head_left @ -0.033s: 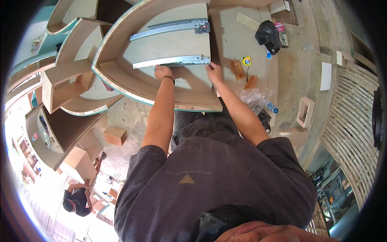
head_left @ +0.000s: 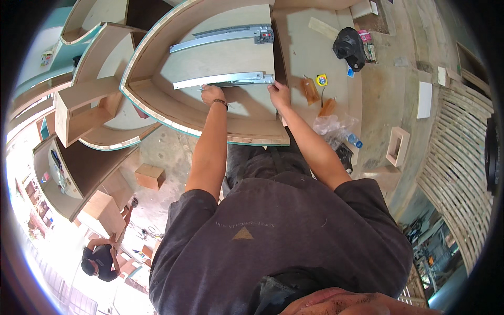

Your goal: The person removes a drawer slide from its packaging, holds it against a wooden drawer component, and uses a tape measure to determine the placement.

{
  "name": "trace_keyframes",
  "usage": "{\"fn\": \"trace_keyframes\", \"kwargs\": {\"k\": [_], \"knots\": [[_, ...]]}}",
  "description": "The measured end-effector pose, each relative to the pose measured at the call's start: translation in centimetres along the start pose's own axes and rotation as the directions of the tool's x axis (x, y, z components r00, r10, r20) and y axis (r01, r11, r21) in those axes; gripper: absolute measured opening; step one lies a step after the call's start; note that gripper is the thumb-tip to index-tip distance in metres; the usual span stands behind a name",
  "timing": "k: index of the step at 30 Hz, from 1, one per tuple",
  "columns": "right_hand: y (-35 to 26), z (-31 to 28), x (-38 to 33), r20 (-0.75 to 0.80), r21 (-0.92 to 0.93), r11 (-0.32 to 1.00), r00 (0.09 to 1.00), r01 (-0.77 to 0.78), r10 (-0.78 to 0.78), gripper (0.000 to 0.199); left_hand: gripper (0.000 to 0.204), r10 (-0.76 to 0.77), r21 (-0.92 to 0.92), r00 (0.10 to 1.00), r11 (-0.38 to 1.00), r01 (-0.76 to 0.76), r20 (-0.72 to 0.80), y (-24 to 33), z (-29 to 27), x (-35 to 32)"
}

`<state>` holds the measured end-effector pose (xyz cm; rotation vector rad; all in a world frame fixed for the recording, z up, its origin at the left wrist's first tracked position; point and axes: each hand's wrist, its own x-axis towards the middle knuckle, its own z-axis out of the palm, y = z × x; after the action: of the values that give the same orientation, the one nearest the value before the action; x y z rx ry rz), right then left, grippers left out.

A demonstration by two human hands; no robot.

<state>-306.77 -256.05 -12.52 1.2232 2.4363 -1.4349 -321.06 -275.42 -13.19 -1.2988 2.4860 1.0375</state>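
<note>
Far left, a second person (head_left: 100, 260) crouches low on the floor, with a small plywood box (head_left: 149, 176) lying nearby on the concrete. Moving in, curved plywood cabinet shells (head_left: 100, 113) with teal edges are stacked side by side. On the big curved panel (head_left: 220, 52), two metal drawer slides: the upper slide (head_left: 223, 35) lies alone, the lower slide (head_left: 223, 80) is under both hands. The left hand (head_left: 211, 94) is curled at its lower edge, a thin tool poking out leftward; how tight the grip is, I cannot tell. The right hand (head_left: 279, 93) presses fingers against the slide's right end, partly closed. Right again on the bench (head_left: 299, 52): a yellow tape measure (head_left: 321, 80), a crumpled clear plastic bag (head_left: 328, 125), a blue-capped bottle (head_left: 354, 140), a black bag (head_left: 349, 48). Further right, a small open wooden box (head_left: 397, 146), nothing visible inside.
</note>
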Motion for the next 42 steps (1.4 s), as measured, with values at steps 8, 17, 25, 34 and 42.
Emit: {"fn": "trace_keyframes", "kwargs": {"k": [8, 17, 25, 34, 42], "knots": [[0.1, 0.8, -0.4, -0.040, 0.079, 0.996, 0.998, -0.043, 0.046, 0.048, 0.052, 0.070, 0.098, 0.997, 0.993, -0.066, -0.035, 0.4, -1.9, -0.4], [-0.8, -0.4, -0.7, 0.085, 0.165, 0.980, 0.992, -0.109, 0.096, 0.051, 0.049, 0.004, 0.031, 0.999, 1.000, -0.003, -0.043, -0.7, -0.8, 1.1], [2.4, -0.4, 0.8, 0.135, 0.075, 0.997, 0.991, -0.013, 0.003, 0.054, 0.045, 0.058, 0.111, 0.998, 0.992, -0.060, 0.021, 0.6, -2.0, -0.7], [2.6, -1.0, 1.1, 0.207, 0.063, 0.995, 0.974, 0.077, -0.088, 0.050, 0.046, 0.090, 0.008, 0.994, 0.996, -0.089, -0.064, -2.2, -0.1, 1.8], [5.0, -5.7, 4.7, -0.012, -0.060, 0.998, 1.000, 0.005, -0.005, 0.028, 0.061, -0.204, -0.382, 0.946, 0.878, 0.290, 0.251, -1.3, -2.1, 0.7]]}}
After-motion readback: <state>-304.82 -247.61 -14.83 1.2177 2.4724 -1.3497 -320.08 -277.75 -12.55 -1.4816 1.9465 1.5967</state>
